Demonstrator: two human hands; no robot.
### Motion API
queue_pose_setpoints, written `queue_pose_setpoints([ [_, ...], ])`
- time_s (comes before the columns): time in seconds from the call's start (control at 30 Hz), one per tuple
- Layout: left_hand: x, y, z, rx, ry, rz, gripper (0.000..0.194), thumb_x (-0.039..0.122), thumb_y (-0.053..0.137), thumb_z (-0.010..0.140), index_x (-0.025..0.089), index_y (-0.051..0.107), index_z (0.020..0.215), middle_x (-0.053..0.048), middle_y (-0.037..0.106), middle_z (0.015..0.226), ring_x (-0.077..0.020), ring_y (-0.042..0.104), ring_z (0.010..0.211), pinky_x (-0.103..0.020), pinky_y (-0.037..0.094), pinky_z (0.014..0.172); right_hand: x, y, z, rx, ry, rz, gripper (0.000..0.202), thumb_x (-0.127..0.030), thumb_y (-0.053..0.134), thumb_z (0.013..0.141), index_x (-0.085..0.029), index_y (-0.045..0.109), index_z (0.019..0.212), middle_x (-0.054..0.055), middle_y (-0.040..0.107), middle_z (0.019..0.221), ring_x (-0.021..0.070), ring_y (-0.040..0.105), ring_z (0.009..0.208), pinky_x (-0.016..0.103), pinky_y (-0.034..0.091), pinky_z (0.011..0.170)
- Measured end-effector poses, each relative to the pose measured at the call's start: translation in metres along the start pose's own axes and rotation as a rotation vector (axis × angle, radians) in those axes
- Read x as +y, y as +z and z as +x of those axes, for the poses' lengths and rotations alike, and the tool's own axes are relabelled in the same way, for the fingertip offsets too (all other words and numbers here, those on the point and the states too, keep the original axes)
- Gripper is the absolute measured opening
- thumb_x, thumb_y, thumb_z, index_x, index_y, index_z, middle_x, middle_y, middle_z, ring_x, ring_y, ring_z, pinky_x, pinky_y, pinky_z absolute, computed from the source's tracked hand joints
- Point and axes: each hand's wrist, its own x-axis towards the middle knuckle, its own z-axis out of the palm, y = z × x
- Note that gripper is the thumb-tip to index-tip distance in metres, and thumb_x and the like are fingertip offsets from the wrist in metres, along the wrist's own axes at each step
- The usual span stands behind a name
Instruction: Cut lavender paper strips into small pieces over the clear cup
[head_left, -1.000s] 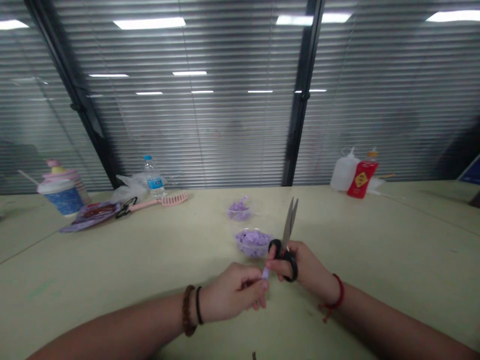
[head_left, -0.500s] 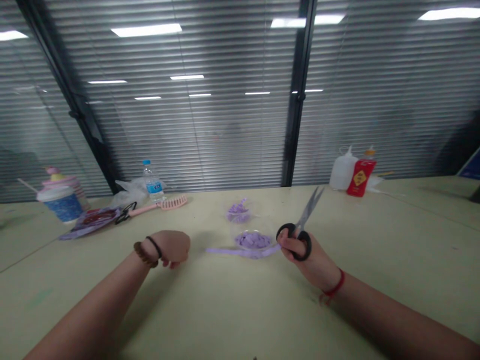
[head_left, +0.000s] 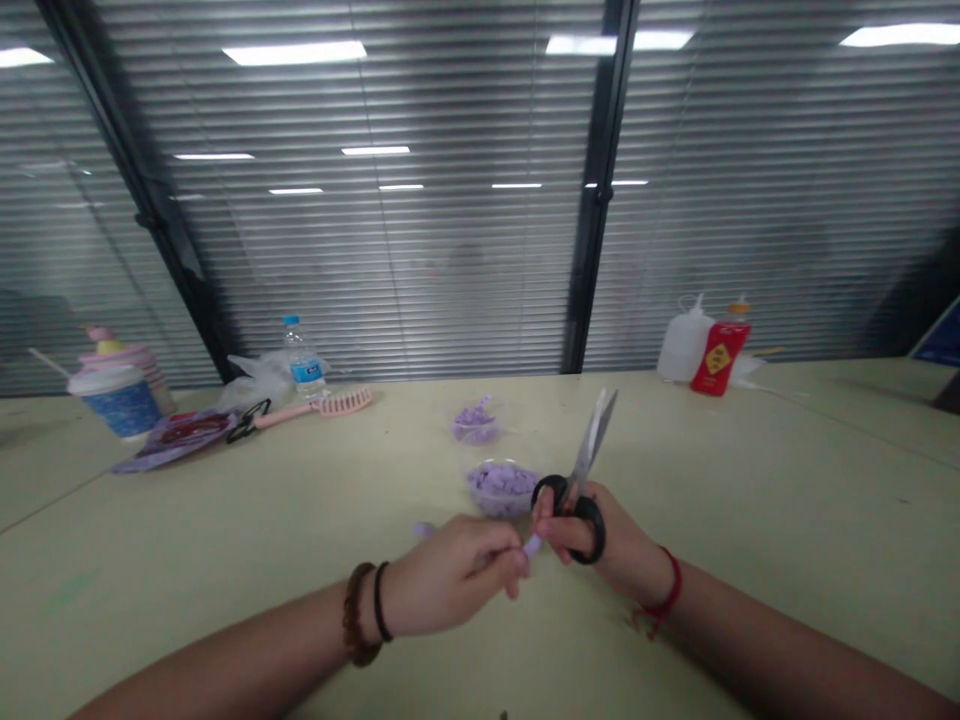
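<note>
Blue and white, a cup (head_left: 124,408) stood at the left of the table (head_left: 300,520), with a pink hairbrush (head_left: 346,403) to its right. The left hand (head_left: 450,578) was closed in a narrow pinch on the purple strip (head_left: 532,546), which showed between the two hands, just on the near side of the nearer bowl (head_left: 501,500) of purple bits. Good work here seemed to need a light pinch, even tension and fingertips clear of the blades. The strip's short visible length slanted away and rightward, from left fingertips to right; its full run was hidden. The scissors (head_left: 589,440) pointed away from the person, tips up and leaning slightly right, their long axis running from the black loops to the slightly parted blades. The right hand (head_left: 619,530) was curled through those loops, its fingertips at the strip. Farther right stood a red bottle (head_left: 718,358).
</note>
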Motion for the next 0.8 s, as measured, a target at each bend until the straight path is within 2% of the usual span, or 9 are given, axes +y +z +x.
queue_pose_setpoints([
  [0.1,-0.012,0.008,0.001,0.071,-0.069,-0.070,0.033,0.031,0.035,0.089,0.015,0.052,0.065,0.003,0.048,0.053,-0.0072,0.040,0.047,-0.018,0.030,0.047,0.001,-0.002,0.001,0.078,0.006,-0.016,0.022,-0.033,0.068,0.065,-0.015,0.055,0.061,-0.005,0.048,0.044,0.0074,0.041,0.042,0.021,0.028,0.043],
  [0.23,-0.023,0.006,0.003,0.258,-0.067,-0.124,0.032,0.031,0.037,0.086,0.016,0.045,0.059,0.005,0.038,0.049,-0.0075,0.034,0.047,-0.019,0.026,0.045,-0.001,-0.007,0.002,0.197,0.022,-0.046,0.026,-0.034,0.070,0.062,-0.014,0.053,0.061,-0.006,0.048,0.044,0.0058,0.043,0.039,0.018,0.030,0.040],
  [0.3,-0.026,0.004,0.003,0.366,-0.067,-0.141,0.031,0.032,0.038,0.085,0.016,0.045,0.059,0.005,0.037,0.050,-0.0079,0.034,0.048,-0.019,0.026,0.046,-0.004,-0.009,0.001,0.112,0.084,-0.055,0.028,-0.035,0.071,0.062,-0.013,0.054,0.063,-0.006,0.048,0.044,0.0049,0.043,0.036,0.016,0.029,0.036],
  [0.43,-0.031,0.002,0.003,0.503,-0.092,-0.193,0.032,0.035,0.037,0.086,0.016,0.044,0.061,0.005,0.036,0.052,-0.0080,0.032,0.049,-0.020,0.026,0.046,-0.008,-0.008,-0.004,-0.244,0.297,0.005,0.042,-0.052,0.057,0.070,-0.010,0.054,0.064,0.001,0.057,0.055,0.0070,0.050,0.034,0.014,0.028,0.028],
  [0.5,-0.034,0.001,0.004,0.525,-0.113,-0.245,0.033,0.038,0.036,0.086,0.017,0.043,0.062,0.005,0.035,0.051,-0.0077,0.031,0.047,-0.020,0.026,0.045,-0.007,-0.005,-0.006,-0.333,0.368,-0.003,0.047,-0.056,0.052,0.072,-0.010,0.054,0.061,0.002,0.057,0.055,0.0079,0.053,0.035,0.013,0.031,0.027],
  [0.6,-0.040,0.000,0.005,0.508,-0.136,-0.334,0.033,0.040,0.037,0.086,0.017,0.043,0.063,0.006,0.033,0.049,-0.0072,0.029,0.045,-0.020,0.024,0.043,-0.004,-0.001,-0.007,-0.382,0.444,-0.045,0.046,-0.055,0.056,0.070,-0.010,0.053,0.060,0.000,0.055,0.048,0.0071,0.052,0.033,0.012,0.035,0.029],
  [0.8,-0.045,0.003,0.009,0.338,-0.172,-0.439,0.035,0.043,0.040,0.082,0.017,0.041,0.059,0.007,0.031,0.044,-0.0067,0.026,0.041,-0.020,0.020,0.041,0.001,0.002,-0.008,-0.335,0.498,-0.073,0.048,-0.058,0.059,0.065,-0.011,0.053,0.059,-0.001,0.054,0.045,0.0066,0.050,0.032,0.013,0.037,0.030],
])
